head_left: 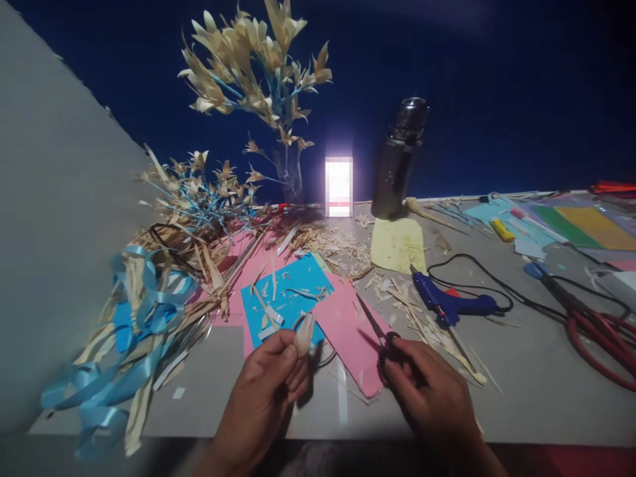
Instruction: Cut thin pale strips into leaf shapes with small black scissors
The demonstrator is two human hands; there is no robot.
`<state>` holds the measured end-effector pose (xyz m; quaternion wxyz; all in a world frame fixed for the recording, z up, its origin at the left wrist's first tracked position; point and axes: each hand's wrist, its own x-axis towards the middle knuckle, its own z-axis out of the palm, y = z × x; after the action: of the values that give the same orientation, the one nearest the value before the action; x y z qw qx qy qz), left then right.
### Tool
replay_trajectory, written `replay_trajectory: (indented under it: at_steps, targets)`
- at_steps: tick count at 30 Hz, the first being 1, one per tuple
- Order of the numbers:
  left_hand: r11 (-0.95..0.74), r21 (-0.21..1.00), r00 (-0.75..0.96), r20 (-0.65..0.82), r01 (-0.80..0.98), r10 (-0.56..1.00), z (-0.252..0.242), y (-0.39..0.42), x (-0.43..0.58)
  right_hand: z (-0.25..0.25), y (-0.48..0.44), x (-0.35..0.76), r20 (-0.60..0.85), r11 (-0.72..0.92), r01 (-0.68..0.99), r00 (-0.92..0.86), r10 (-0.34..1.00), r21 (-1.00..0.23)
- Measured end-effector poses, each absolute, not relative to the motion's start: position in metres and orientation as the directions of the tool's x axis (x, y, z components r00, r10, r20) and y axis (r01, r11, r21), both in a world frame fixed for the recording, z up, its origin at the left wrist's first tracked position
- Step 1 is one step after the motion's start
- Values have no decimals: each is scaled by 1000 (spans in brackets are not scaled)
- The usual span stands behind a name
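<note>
Between the thumb and fingers of my left hand (271, 374) is a small pale piece of dried husk (305, 336), pinched upright. My right hand (430, 391) grips a small pair of scissors (373, 319) with dark handles, its blades pointing up and left and looking closed. The scissors are apart from the husk piece. Below the blades lies a pink paper sheet (342, 331), overlapping a blue paper sheet (288, 291) strewn with husk scraps.
A blue glue gun (447, 298) with a black cord lies right of centre. Large red-handled scissors (596, 324) rest at the right. A dark flask (397, 162) stands behind, near a bright light (338, 185). Husk flowers (268, 79) rise at the back left, above blue ribbon (149, 377).
</note>
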<state>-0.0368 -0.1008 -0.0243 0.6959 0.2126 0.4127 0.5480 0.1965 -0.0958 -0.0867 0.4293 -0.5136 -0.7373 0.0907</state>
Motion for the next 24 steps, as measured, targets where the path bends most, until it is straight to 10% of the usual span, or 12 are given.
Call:
replay_trajectory:
  at_steps: [13,19,24]
  targets:
    - [531,682,339,-409,-503,847,-14,-97,-15,-83,-95,184,598,475,605,3,801,-639]
    - [547,794,342,-454,-266,823,-27,-103,-5,-48,-91,173,3,4,1,-215,977,-1000]
    - [316,939,80,-328,135,941,-22,-108,-3,-36,-90,172,15,29,122,-113,993,-992]
